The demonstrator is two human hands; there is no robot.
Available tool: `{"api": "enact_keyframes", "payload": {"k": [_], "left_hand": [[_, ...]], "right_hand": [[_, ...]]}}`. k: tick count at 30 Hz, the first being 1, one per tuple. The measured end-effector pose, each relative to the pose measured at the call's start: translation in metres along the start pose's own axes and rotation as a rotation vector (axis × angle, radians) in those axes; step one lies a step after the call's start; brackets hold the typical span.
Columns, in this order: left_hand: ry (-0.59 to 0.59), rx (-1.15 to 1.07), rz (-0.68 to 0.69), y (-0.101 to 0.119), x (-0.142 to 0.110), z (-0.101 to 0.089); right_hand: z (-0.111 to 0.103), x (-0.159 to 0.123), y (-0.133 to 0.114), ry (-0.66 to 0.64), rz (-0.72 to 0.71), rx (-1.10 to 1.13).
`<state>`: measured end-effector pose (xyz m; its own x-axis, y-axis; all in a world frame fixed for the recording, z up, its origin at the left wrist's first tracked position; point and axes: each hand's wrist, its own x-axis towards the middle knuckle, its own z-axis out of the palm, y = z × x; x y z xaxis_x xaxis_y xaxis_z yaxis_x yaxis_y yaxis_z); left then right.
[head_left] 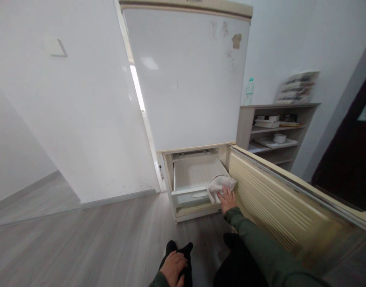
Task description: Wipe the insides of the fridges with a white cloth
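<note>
My right hand [227, 199] reaches forward and grips a crumpled white cloth [220, 184] at the front right corner of a pulled-out white drawer [194, 175] in the lower compartment of an old white fridge [185, 79]. The lower fridge door [275, 199] hangs open to the right of my arm, its ribbed inner side facing me. My left hand [173, 269] rests on my dark-clad knee at the bottom of the view, fingers curled over it.
A white wall [81, 119] runs left of the fridge above a grey wood floor [95, 239]. A low shelf unit [272, 131] with dishes, a bottle [249, 91] and a rack stands at the right. A dark door [350, 159] is at the far right.
</note>
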<state>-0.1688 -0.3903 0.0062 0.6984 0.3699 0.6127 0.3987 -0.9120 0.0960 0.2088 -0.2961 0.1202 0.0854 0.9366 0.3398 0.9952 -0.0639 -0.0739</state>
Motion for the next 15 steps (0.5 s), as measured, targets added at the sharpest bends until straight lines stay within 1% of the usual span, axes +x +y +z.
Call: {"api": "enact_keyframes", "payload": {"k": [1, 3, 5, 7, 8, 9, 10, 11, 13, 15], "left_hand": [[-0.033, -0.010, -0.034, 0.005, 0.004, -0.004], [-0.078, -0.038, -0.098, 0.014, 0.010, -0.010], [-0.038, -0.058, -0.119, 0.023, 0.012, -0.011], [0.025, -0.059, -0.131, 0.028, 0.012, -0.010], [0.034, -0.058, -0.132, 0.030, 0.011, -0.009], [0.025, -0.060, -0.132, 0.032, 0.010, -0.009], [0.004, -0.062, -0.134, 0.033, 0.009, -0.011], [-0.018, -0.062, -0.139, 0.033, 0.007, -0.013], [-0.027, -0.049, -0.157, 0.034, 0.002, -0.018], [-0.001, -0.029, -0.172, 0.032, -0.006, -0.025]], "right_hand": [[0.001, -0.005, -0.021, -0.033, -0.014, 0.011], [0.004, -0.012, -0.066, -0.153, -0.157, 0.056], [0.008, -0.013, -0.108, -0.246, -0.289, 0.108], [0.011, -0.005, -0.138, -0.289, -0.304, 0.128], [0.012, 0.000, -0.146, -0.296, -0.313, 0.131], [0.013, 0.005, -0.148, -0.290, -0.321, 0.126], [0.012, 0.008, -0.144, -0.276, -0.333, 0.115], [0.011, 0.011, -0.134, -0.255, -0.332, 0.098], [0.008, 0.009, -0.098, -0.185, -0.287, 0.067], [0.003, 0.003, -0.050, -0.070, -0.180, 0.073]]}}
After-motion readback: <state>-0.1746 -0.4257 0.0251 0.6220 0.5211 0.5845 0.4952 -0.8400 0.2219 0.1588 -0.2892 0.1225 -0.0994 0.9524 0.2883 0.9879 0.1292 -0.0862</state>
